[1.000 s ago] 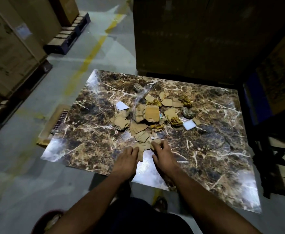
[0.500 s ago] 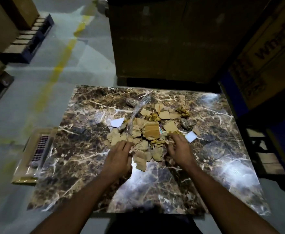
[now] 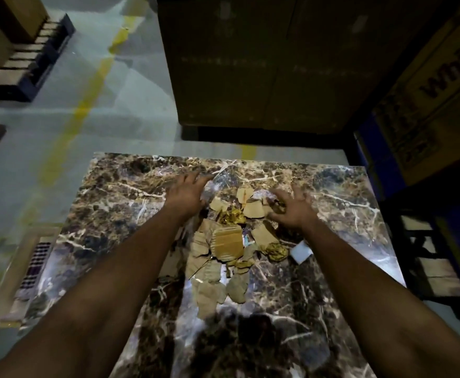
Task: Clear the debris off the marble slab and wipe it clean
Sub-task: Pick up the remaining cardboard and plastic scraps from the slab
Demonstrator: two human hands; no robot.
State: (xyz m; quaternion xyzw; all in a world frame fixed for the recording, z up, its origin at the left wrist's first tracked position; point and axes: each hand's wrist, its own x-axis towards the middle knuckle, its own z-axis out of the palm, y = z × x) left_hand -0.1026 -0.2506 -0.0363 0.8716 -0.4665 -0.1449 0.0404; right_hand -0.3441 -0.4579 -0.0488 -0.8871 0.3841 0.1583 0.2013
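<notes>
A dark brown marble slab (image 3: pixel 114 214) with white veins lies on the floor below me. In its middle sits a heap of torn cardboard pieces (image 3: pixel 227 241) mixed with crumpled gold foil (image 3: pixel 233 216), clear plastic wrap (image 3: pixel 220 178) and a white paper scrap (image 3: pixel 301 251). My left hand (image 3: pixel 185 192) reaches over the far left side of the heap, fingers spread, touching the plastic wrap. My right hand (image 3: pixel 291 207) hovers over the far right side with fingers spread and slightly bent, holding nothing.
A tall dark cardboard box (image 3: pixel 264 64) stands just beyond the slab. More printed boxes (image 3: pixel 436 105) and a wooden pallet (image 3: pixel 436 255) crowd the right. A flat framed grille (image 3: pixel 35 263) lies on the grey floor at the left, with a pallet (image 3: pixel 30 61) far left.
Both hands have moved from the near edge of the heap to its far side, spreading apart. The camera has leaned forward over the slab.
</notes>
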